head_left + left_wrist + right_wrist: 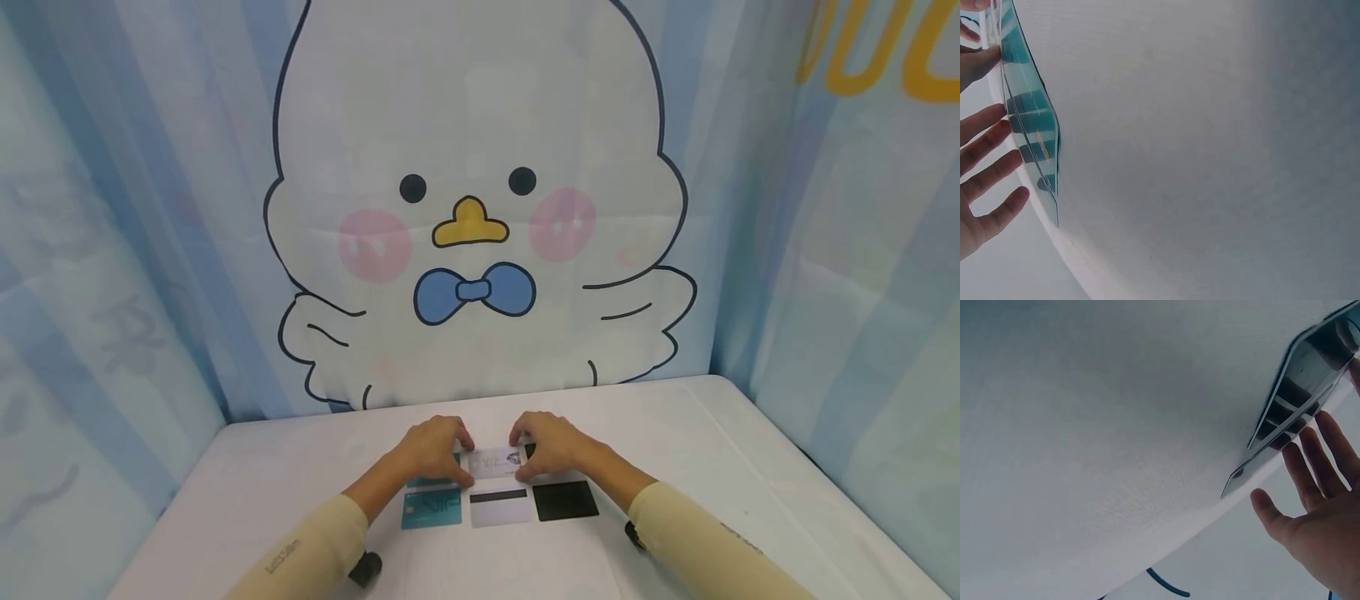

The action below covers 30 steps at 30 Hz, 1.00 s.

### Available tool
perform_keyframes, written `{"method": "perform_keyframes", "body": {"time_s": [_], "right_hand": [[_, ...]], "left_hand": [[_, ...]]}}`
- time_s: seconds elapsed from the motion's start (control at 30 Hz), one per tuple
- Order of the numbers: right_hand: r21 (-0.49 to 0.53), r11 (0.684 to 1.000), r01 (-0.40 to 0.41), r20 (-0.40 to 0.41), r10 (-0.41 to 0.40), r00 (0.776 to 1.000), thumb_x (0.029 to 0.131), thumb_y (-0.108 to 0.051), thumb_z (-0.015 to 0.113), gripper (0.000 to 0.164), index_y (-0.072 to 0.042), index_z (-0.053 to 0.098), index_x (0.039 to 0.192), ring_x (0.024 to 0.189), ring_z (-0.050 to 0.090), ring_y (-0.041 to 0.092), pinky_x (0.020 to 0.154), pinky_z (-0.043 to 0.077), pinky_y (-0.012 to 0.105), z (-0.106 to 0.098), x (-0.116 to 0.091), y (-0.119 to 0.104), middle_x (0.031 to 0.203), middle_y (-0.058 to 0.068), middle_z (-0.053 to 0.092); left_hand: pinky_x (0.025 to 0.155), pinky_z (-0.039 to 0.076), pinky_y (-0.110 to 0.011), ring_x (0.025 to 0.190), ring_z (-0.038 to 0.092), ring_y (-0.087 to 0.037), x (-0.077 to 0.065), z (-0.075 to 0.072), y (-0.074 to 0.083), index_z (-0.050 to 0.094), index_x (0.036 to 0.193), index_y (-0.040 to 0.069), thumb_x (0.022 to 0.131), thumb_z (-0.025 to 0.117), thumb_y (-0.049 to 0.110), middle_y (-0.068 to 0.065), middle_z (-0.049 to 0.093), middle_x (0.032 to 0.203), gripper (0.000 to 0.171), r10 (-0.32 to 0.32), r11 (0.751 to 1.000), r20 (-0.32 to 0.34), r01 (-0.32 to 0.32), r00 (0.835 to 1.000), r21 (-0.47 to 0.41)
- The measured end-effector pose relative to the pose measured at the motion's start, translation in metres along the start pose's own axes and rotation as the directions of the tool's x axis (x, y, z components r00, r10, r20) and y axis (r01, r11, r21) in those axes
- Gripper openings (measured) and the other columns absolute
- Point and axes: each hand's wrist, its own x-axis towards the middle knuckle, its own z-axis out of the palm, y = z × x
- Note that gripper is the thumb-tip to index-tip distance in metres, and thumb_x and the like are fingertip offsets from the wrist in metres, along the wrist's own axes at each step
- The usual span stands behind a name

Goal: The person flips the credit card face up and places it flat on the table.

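A pale card (494, 462) with light printing lies in the back row, between my two hands. My left hand (433, 450) is at its left edge, thumb and forefinger spread toward its corners, over a partly hidden teal card (426, 482). At the right edge my right hand (553, 446) is spread the same way, covering most of a dark card (530, 451). In the left wrist view, the left hand's fingers (997, 159) extend loosely above teal cards (1038, 119). The right wrist view has the right hand's fingers (1316, 462) extended beside glossy dark cards (1297, 378).
Nearer me is a front row: a teal card (432, 508), a pale card with a dark stripe (498, 512) and a black card (566, 501). A white cloth covers the table (300, 467). Behind it hangs a printed curtain (472, 358).
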Motion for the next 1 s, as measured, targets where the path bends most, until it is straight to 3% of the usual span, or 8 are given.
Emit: {"method": "perform_keyframes", "body": {"time_s": [0.37, 0.53, 0.83, 1.0], "right_hand": [[-0.009, 1.000, 0.025, 0.016, -0.025, 1.000, 0.080, -0.023, 0.090, 0.046, -0.014, 0.071, 0.121, 0.115, 0.059, 0.024, 0.109, 0.046, 0.054, 0.001, -0.004, -0.003, 0.131, 0.005, 0.067], [-0.039, 0.998, 0.057, 0.006, -0.057, 0.998, 0.081, -0.022, 0.089, 0.049, -0.013, 0.070, 0.125, 0.114, 0.059, 0.024, 0.108, 0.047, 0.053, 0.001, -0.008, -0.007, 0.131, 0.006, 0.067], [-0.093, 0.989, 0.119, 0.002, -0.119, 0.993, 0.079, -0.019, 0.089, 0.045, -0.013, 0.072, 0.120, 0.118, 0.060, 0.028, 0.108, 0.046, 0.056, 0.001, -0.014, -0.012, 0.131, 0.008, 0.066], [-0.106, 0.986, 0.126, 0.000, -0.127, 0.992, 0.080, -0.018, 0.089, 0.037, -0.014, 0.076, 0.115, 0.115, 0.060, 0.026, 0.109, 0.044, 0.059, 0.000, -0.017, -0.017, 0.125, 0.006, 0.067]], "left_hand": [[0.102, 0.053, -0.051, 0.107, 0.064, -0.021, -0.002, -0.002, 0.003, 0.078, 0.119, 0.018, 0.076, 0.092, 0.040, -0.001, 0.069, 0.121, 0.050, 0.028, 0.999, 0.008, -0.028, 1.000, 0.023], [0.102, 0.052, -0.051, 0.103, 0.064, -0.019, -0.004, -0.002, 0.004, 0.073, 0.127, 0.018, 0.078, 0.091, 0.041, 0.001, 0.070, 0.115, 0.057, 0.045, 0.996, 0.003, -0.045, 0.999, 0.071], [0.104, 0.050, -0.052, 0.112, 0.062, -0.023, -0.013, -0.002, 0.005, 0.070, 0.129, 0.020, 0.077, 0.091, 0.045, -0.003, 0.066, 0.122, 0.061, 0.120, 0.976, -0.043, -0.109, 0.992, 0.189], [0.106, 0.050, -0.053, 0.110, 0.061, -0.022, -0.018, -0.004, 0.007, 0.072, 0.126, 0.021, 0.079, 0.090, 0.043, -0.002, 0.066, 0.121, 0.055, 0.128, 0.972, -0.051, -0.115, 0.990, 0.204]]}}
